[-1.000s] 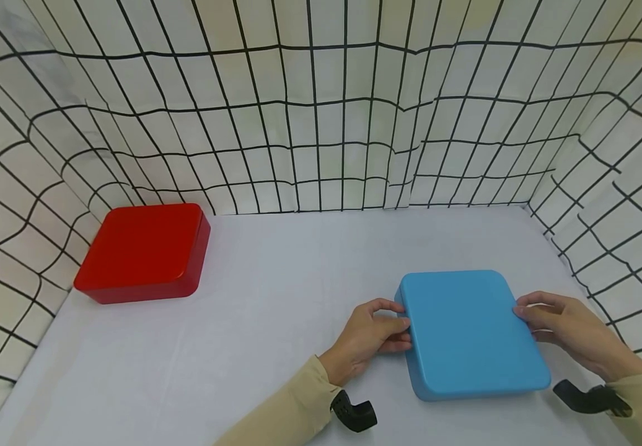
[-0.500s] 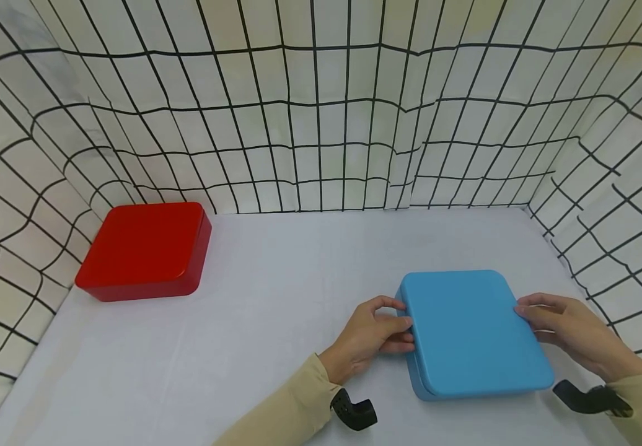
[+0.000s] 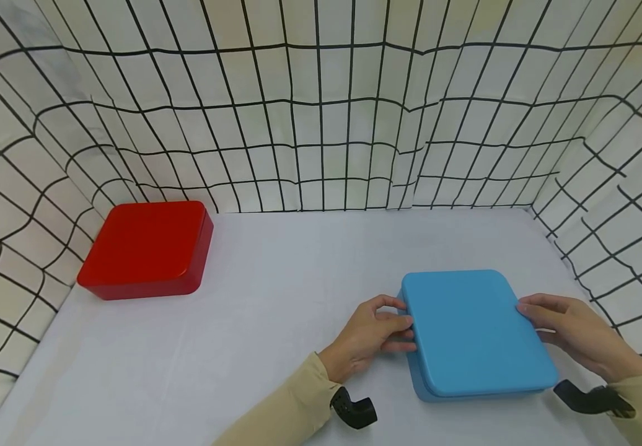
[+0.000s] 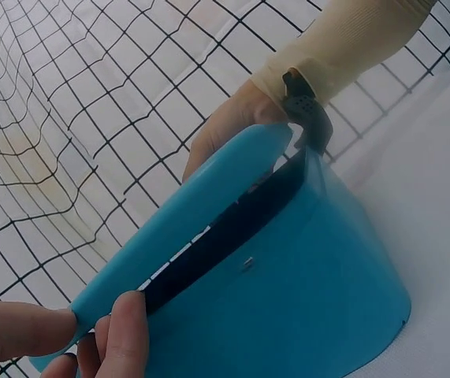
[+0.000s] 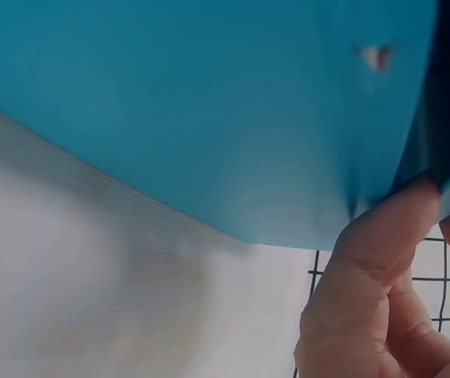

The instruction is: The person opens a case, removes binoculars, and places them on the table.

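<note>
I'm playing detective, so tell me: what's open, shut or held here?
Blue lid: raised, with a gap beneath.
Blue box: partly open; its inside is too dark to see.
Red box: looks closed, untouched.
Left grip: pinching the lid's edge.
Right grip: pinching the opposite edge.

A white tabletop bears a red box and, well apart, a blue box.

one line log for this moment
left hand: pinches blue lid | right hand: pinches lid's opposite edge | blue box: gap under lid | red box: untouched
</note>
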The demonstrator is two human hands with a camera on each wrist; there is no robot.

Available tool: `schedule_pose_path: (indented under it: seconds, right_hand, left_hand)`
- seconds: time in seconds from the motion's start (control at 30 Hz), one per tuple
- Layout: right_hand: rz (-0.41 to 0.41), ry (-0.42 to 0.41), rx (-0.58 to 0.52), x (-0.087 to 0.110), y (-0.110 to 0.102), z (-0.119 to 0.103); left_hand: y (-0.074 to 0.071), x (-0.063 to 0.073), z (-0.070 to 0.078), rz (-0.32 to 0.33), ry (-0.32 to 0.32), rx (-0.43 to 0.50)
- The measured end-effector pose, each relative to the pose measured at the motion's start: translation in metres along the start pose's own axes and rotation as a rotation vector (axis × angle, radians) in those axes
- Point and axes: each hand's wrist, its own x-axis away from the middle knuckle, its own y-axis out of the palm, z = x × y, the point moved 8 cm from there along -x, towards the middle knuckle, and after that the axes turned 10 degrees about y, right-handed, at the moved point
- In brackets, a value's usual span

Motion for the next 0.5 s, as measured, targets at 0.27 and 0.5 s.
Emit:
schedule_pose_path:
  seconds: [0.27,0.5]
  right_hand:
    - [-0.004,-0.015,-0.01,0.0002,-0.0029,-0.0003]
    - [-0.013,-0.031,-0.015,0.0008,-0.0065,-0.0019]
  left_hand:
    - [-0.0004,-0.0004,0.005,-0.007,0.0,-0.016]
    - [0.0023,-0.0052,0.0083,-0.054,0.007,-0.014]
